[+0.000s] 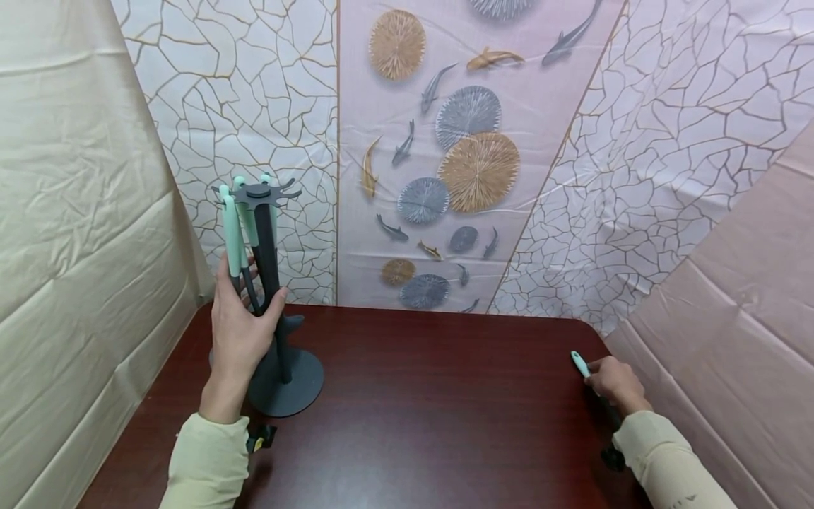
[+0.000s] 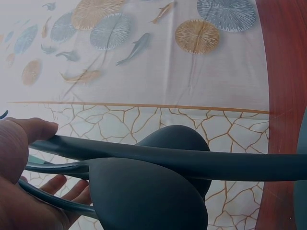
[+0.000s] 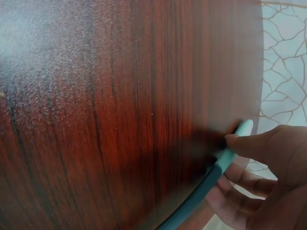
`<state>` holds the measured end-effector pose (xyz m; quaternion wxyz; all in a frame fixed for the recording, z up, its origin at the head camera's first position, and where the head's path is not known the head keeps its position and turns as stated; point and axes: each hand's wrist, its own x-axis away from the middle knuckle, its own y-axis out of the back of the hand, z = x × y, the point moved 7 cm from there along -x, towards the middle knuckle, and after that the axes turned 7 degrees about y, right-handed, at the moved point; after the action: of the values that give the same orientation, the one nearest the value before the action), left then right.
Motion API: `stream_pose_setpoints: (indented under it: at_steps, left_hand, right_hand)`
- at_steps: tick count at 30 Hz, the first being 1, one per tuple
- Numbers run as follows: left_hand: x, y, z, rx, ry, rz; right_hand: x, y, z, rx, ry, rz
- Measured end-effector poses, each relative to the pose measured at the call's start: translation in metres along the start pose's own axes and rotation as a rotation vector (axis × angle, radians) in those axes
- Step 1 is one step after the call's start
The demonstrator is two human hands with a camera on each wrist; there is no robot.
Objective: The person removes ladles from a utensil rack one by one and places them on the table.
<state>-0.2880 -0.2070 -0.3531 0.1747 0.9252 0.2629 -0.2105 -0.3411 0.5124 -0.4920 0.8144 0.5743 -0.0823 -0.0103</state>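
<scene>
A dark grey utensil stand (image 1: 299,387) with a round base and a hooked top is at the left of the table. Several kitchen utensils with mint-green handles (image 1: 231,230) hang from its hooks. My left hand (image 1: 238,336) grips the stand around its pole, thumb on the right side, with the dark utensil shafts inside the grasp. In the left wrist view, broad rounded utensil heads (image 2: 148,191) hang beside the pole (image 2: 240,166). At the table's right edge, my right hand (image 1: 615,383) pinches a kitchen utensil by its mint-green handle (image 3: 225,160). Its dark shaft (image 3: 194,196) runs toward me; its head is hidden.
The dark red wooden table (image 1: 432,410) spans between both hands. Behind it hangs a patterned cloth (image 1: 445,233) with fish and round leaf shapes. Plain beige cloth (image 1: 83,268) closes off the left side, and a pinkish cloth (image 1: 738,318) the right.
</scene>
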Motion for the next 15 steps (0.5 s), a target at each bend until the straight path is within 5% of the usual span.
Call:
stream_pose_setpoints:
  at_steps: [15]
  left_hand:
    - [0.0, -0.0004, 0.0018, -0.004, -0.001, -0.003]
  right_hand:
    - [-0.0025, -0.0018, -0.0015, 0.016, -0.014, 0.006]
